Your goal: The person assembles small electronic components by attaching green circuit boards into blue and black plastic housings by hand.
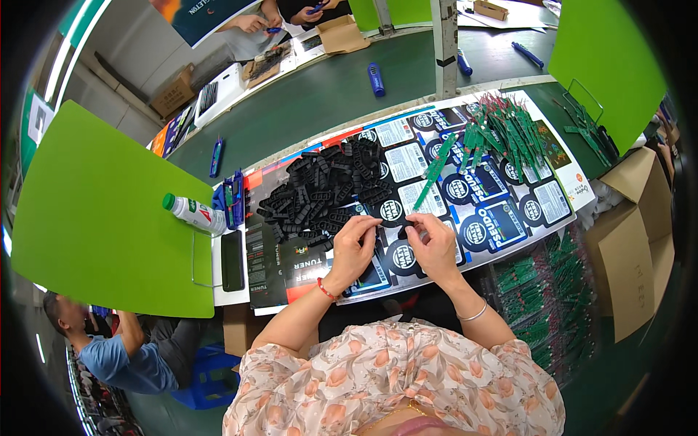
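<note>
Low over a printed sheet (407, 163) on the bench, both hands work close together. My left hand (353, 251) has thumb and forefinger pinched beside a heap of small black ribbed plastic parts (320, 192). My right hand (435, 248) is pinched too, a short way to the right. A small dark shape lies between the fingertips; whether it is a held part or print on the sheet, I cannot tell. One narrow green circuit board (435, 173) lies just beyond my right fingers. Farther right is a pile of similar green boards (512, 138) with reddish wires.
Green partitions (109, 218) stand on both sides. At left are a white bottle (195, 214), a phone (233, 260) and blue handheld devices (217, 158). More boards (542, 305) lie below the bench's right edge, beside an open carton (629, 247). Other people sit left and across.
</note>
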Demonstrator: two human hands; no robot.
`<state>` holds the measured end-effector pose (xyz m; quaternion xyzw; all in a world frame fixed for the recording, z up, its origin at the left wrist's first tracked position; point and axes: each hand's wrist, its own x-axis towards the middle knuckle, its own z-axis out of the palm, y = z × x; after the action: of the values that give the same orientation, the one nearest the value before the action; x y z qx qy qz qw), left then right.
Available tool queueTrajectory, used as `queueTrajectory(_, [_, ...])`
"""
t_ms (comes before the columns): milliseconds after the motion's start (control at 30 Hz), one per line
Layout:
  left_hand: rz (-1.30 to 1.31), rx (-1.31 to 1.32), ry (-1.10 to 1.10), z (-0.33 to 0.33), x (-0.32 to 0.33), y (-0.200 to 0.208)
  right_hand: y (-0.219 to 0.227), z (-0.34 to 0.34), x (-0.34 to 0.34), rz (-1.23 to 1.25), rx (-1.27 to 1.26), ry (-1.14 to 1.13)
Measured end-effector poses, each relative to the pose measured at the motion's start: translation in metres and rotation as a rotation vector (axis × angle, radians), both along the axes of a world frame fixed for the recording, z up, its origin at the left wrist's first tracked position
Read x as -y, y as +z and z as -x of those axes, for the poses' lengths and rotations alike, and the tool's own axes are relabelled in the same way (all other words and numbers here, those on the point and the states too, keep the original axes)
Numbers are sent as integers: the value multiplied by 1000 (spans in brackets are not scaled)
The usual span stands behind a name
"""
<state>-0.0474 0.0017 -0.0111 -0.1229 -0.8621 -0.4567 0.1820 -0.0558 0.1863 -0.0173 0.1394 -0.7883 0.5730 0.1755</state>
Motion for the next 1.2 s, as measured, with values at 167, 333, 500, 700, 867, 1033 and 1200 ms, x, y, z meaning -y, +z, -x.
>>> queueTrajectory(167, [-6,-5,1,0,-1,0,0,0,0,7,-2,4])
queueTrajectory(333, [6,-14,7,0,-1,1,0,0,1,0,0,5])
queueTrajectory(500, [14,-28,7,-1,-2,1,1,-1,0,-3,8,17])
queueTrajectory(700, [57,-122,-27,-2,-2,2,2,-2,-1,-13,-2,22])
queueTrajectory(867, [77,-13,-144,-3,-3,21,2,-1,-2,5,-28,42])
queueTrajectory(1033, [134,-138,-182,65,7,67,1,2,-3,-6,-20,41])
queueTrajectory(1200, [233,-117,54,214,20,56,3,4,-6,-16,20,57])
